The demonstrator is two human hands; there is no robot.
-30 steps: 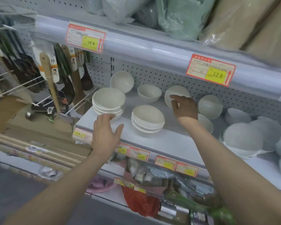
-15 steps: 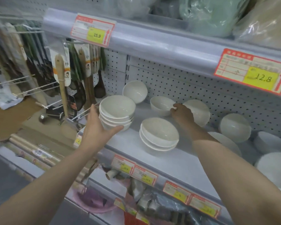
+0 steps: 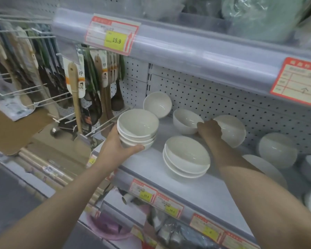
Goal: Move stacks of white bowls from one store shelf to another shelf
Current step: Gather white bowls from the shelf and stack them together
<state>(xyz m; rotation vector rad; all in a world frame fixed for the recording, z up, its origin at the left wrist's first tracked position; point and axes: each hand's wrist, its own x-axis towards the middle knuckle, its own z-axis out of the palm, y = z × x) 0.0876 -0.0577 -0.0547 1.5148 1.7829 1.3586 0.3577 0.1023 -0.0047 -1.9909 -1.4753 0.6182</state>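
On the white shelf in front of us, at its left front corner, stands a stack of bowls, three or four nested white ones. Our left hand grips it from the near side: the thumb curls along the bottom bowl at the front and the fingers wrap round the left wall, out of sight. Whether the stack rests on the shelf or is lifted just clear of it, we cannot tell.

Our right hand reaches further back, to a single bowl standing upright near the dotted back panel. The hand lies against the right side of that bowl, fingers bent downward, but we cannot tell whether they pinch it or only touch it. Just right of the hand a leaning bowl is tipped on its side.

Between our two arms sits a second stack of shallow white bowls, apart from both hands. Behind the gripped stack another tilted bowl leans at the back panel. Above, a red and yellow price tag reads 15.9, and to the left a wooden spatula hangs from a hook.
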